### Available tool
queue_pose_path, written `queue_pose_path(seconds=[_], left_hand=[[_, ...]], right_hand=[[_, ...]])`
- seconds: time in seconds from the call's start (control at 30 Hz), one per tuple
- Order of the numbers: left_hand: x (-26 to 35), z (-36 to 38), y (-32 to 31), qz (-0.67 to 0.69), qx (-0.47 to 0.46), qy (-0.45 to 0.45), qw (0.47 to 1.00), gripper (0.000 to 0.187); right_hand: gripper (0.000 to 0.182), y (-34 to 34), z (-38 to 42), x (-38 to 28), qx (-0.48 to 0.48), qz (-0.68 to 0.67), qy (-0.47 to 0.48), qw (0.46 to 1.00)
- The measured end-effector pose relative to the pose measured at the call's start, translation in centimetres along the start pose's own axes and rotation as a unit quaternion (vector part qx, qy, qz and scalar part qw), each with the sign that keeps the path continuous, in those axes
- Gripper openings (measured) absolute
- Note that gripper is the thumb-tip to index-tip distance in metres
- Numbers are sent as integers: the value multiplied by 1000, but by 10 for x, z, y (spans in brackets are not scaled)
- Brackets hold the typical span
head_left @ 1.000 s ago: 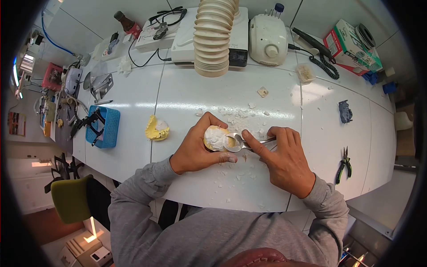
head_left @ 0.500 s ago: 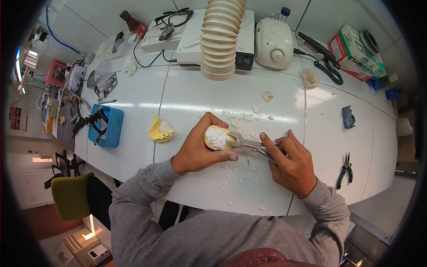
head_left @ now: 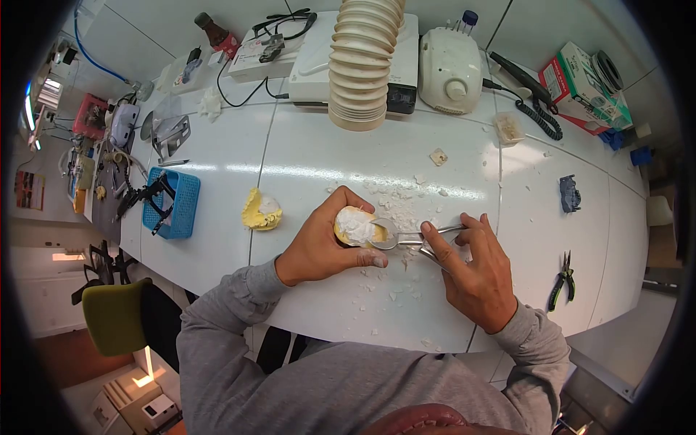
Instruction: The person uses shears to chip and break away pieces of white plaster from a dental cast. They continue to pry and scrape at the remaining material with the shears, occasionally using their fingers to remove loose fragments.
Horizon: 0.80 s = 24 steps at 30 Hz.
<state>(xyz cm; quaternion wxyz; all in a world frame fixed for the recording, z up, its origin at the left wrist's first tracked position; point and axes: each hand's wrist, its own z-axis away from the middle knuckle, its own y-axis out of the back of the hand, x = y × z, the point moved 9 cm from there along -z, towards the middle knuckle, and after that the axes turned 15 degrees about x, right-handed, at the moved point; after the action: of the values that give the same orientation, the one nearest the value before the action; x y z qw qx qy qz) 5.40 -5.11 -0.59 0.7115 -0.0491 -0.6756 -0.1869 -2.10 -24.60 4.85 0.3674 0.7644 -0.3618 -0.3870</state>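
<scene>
My left hand (head_left: 317,245) is wrapped round a yellow dental cast with white plaster (head_left: 357,226) on its upturned face. Metal plaster nippers (head_left: 410,239) are in my right hand (head_left: 478,267), their handles spread apart between the fingers. The nippers' jaws rest at the right rim of the cast, by my left thumb. Plaster crumbs (head_left: 397,205) lie scattered on the table just beyond and below the cast. To the left of my left hand stands another yellow dental cast (head_left: 262,211) with a whitish middle.
A ribbed suction hose (head_left: 359,69) hangs over the back of the white table (head_left: 312,312). At left sits a blue basket (head_left: 186,206); at right lie green-handled pliers (head_left: 562,281) and a grey-blue moulded piece (head_left: 570,193). A white control box (head_left: 451,72) stands behind.
The nippers' handles have spread wider and their jaws have turned at the cast's rim. My right hand's fingers have opened out with the handles. My left hand keeps its hold.
</scene>
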Motion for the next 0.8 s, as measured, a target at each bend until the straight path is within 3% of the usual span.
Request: queue_pose_path(seconds=[0.37, 0.8], left_hand=[[3, 0, 3, -65, 4, -23, 998, 71], [1, 6, -1, -34, -21, 30, 999, 69]], right_hand=[[66, -6, 2, -4, -33, 31, 9, 999], [69, -14, -1, -4, -37, 15, 54, 998]])
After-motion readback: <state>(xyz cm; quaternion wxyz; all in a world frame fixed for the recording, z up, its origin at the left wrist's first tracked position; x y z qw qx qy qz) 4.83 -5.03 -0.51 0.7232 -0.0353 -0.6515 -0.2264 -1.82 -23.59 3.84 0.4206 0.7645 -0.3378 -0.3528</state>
